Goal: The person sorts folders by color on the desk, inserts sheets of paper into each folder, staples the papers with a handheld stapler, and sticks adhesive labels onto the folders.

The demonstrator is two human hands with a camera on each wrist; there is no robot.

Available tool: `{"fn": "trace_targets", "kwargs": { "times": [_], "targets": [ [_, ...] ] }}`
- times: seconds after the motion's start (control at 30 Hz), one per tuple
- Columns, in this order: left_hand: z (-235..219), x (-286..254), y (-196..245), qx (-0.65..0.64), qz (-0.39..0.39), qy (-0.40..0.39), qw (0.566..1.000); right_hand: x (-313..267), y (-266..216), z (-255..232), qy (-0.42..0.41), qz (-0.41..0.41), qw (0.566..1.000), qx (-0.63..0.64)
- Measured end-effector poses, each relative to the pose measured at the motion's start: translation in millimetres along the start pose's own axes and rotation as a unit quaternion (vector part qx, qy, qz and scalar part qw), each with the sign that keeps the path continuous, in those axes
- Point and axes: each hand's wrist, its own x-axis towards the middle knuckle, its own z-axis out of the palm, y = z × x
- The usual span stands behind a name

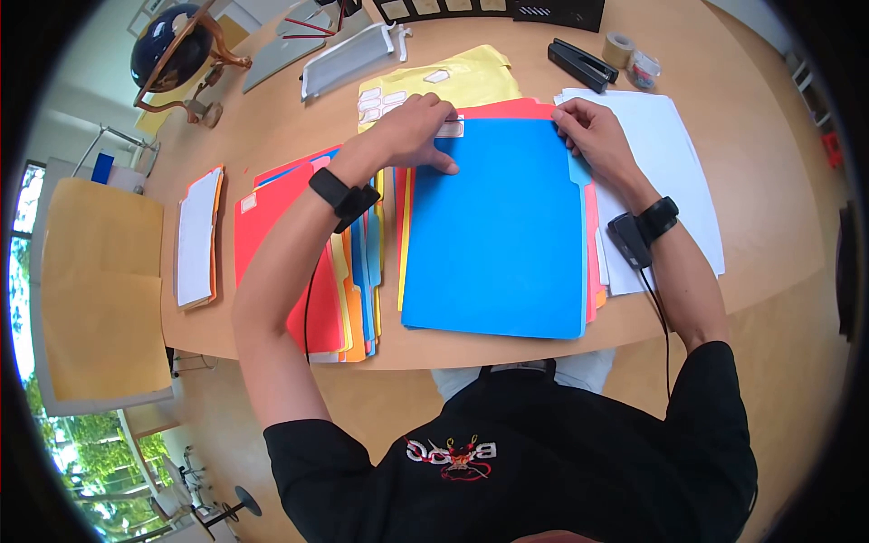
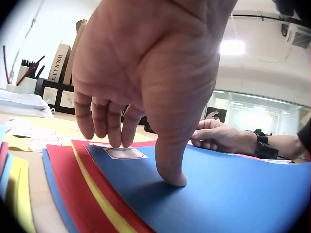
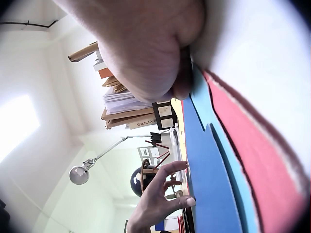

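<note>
A blue folder [image 1: 502, 235] lies on top of a stack of coloured folders, with a red-edged white label [image 1: 451, 128] at its upper left corner. My left hand [image 1: 412, 134] is over that corner. In the left wrist view, the left hand [image 2: 146, 73] has its fingertips down at the label [image 2: 125, 153] and its thumb tip on the blue folder [image 2: 214, 189]. At the upper right corner, my right hand [image 1: 597, 143] pinches the folder's edge with curled fingers; its fingertips are mostly hidden in the right wrist view.
Left of the stack lie more coloured folders [image 1: 281, 244] and a white-topped pile [image 1: 196, 240]. White paper [image 1: 665, 181] lies at the right. Behind are a yellow envelope [image 1: 471, 77] with labels, a stapler [image 1: 581, 65], a tape roll [image 1: 618, 49] and a globe [image 1: 172, 50].
</note>
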Motion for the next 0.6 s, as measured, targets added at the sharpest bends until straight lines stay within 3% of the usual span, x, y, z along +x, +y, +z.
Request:
{"fn": "trace_targets", "kwargs": {
  "times": [0.27,0.33,0.4,0.43,0.5,0.53,0.6],
  "targets": [
    [-5.1,5.6,1.6,-0.027,-0.034,-0.017,0.999,1.4,3.3,-1.0,0.006,-0.005,1.0,0.021],
    [-5.9,2.6,2.6,-0.052,-0.047,-0.011,0.997,5.4,10.8,-2.9,0.04,-0.02,0.999,0.031],
    [-2.0,-5.1,4.9,-0.08,-0.032,0.066,0.994,4.2,3.9,-0.7,0.081,-0.042,0.996,0.013],
    [1.8,-8.7,7.3,-0.08,-0.031,0.063,0.994,2.9,2.5,0.6,0.121,-0.063,0.991,-0.004],
    [-1.2,-18.1,20.1,-0.035,-0.022,0.16,0.986,7.3,10.0,-1.3,0.14,-0.08,0.986,-0.029],
    [-3.0,-19.7,22.7,-0.035,-0.021,0.158,0.987,9.0,13.1,-1.9,0.157,-0.1,0.981,-0.055],
    [-5.6,-22.4,24.7,-0.176,-0.07,0.093,0.977,9.4,12.2,-2.0,0.166,-0.095,0.981,-0.035]
  ]
}}
